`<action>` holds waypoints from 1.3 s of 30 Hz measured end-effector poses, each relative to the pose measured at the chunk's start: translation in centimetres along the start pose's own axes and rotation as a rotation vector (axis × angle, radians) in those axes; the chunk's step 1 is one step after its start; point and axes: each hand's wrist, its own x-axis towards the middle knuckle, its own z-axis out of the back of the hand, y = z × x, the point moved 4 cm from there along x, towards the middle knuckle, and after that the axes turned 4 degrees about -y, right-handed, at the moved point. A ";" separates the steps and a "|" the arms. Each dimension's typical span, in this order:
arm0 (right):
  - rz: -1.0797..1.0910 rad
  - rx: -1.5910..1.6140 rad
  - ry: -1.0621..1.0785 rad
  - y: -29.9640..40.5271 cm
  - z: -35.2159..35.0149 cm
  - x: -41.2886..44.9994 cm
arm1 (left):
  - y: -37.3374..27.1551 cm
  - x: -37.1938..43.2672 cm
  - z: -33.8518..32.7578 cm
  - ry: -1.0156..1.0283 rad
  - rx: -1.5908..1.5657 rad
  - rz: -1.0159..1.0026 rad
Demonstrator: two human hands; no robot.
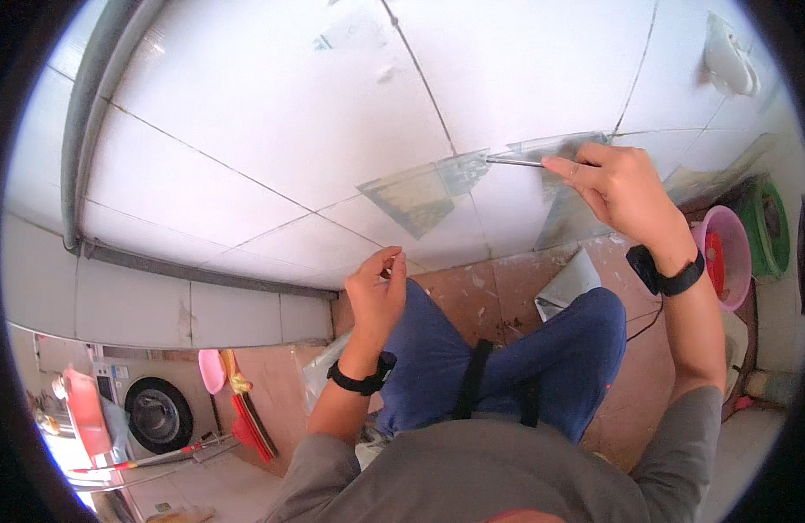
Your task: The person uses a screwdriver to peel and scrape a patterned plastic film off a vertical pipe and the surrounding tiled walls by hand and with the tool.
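My right hand grips a thin metal rod-like tool. The tool's tip meets the right corner of a torn greyish residue patch on the white tiled wall. A second patch of peeled film or residue lies behind and below that hand. My left hand hovers in front of the lower wall, above my knee. Its thumb and forefinger meet at the tips, and nothing shows between them.
A grey pipe runs down the left wall. Silvery sheet material lies on the brown tiled floor. A pink basin and a green tub stand at right. A washing machine and a red brush are at lower left.
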 end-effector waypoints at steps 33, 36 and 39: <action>-0.658 0.579 0.072 7.9 -3.6 -17.5 | -12.0 6.5 -9.0 -0.195 0.421 -0.403; -0.696 0.617 0.005 7.9 -3.3 -18.6 | -11.5 6.3 -9.2 -0.172 0.460 -0.488; -0.706 0.631 -0.049 7.6 -3.9 -19.5 | -11.1 6.9 -8.5 -0.153 0.524 -0.593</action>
